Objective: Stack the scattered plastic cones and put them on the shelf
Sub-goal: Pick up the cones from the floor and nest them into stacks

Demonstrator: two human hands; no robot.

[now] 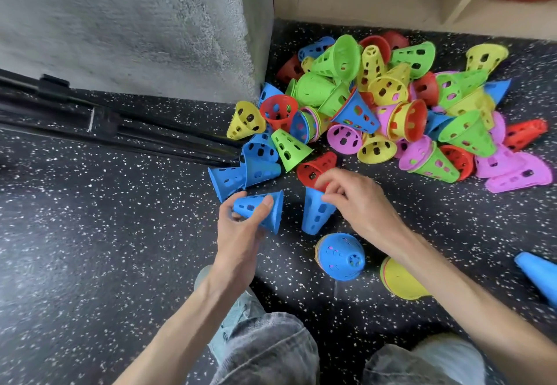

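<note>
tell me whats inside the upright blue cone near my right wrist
Through the holes of the blue cone pink shows, and orange and green rims edge its base, so other cones sit nested inside. How many is hidden.

text: none readable | labels: none | numbers: none

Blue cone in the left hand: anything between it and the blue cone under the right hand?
Nothing visible. The left hand holds its blue cone on its side; the other blue cone lies just to its right under the right hand, with only bare floor between them.
</note>
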